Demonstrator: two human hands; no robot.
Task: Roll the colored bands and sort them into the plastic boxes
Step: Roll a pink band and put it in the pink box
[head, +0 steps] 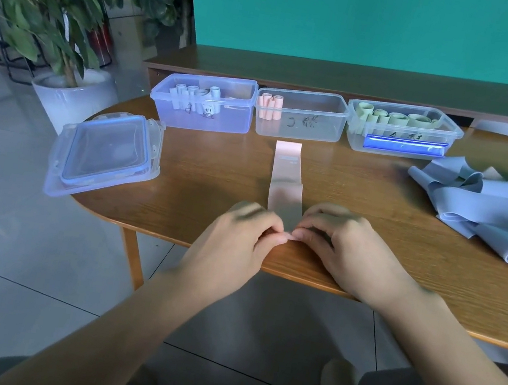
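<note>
A pink band (285, 177) lies flat on the wooden table (382, 188), stretching from the middle box toward me. My left hand (238, 237) and my right hand (345, 245) pinch its near end at the table's front edge, fingertips meeting. Three clear plastic boxes stand in a row at the back: the left box (201, 115) holds blue-grey rolls, the middle box (301, 126) holds pink rolls (270, 106), the right box (401, 140) holds green rolls. A loose pile of blue, green and pink bands (487, 206) lies at the right.
A stack of clear lids (107, 153) sits at the table's left end. A potted plant (70, 92) stands on the tiled floor to the left. A raised wooden ledge (367, 83) and a green wall run behind the boxes.
</note>
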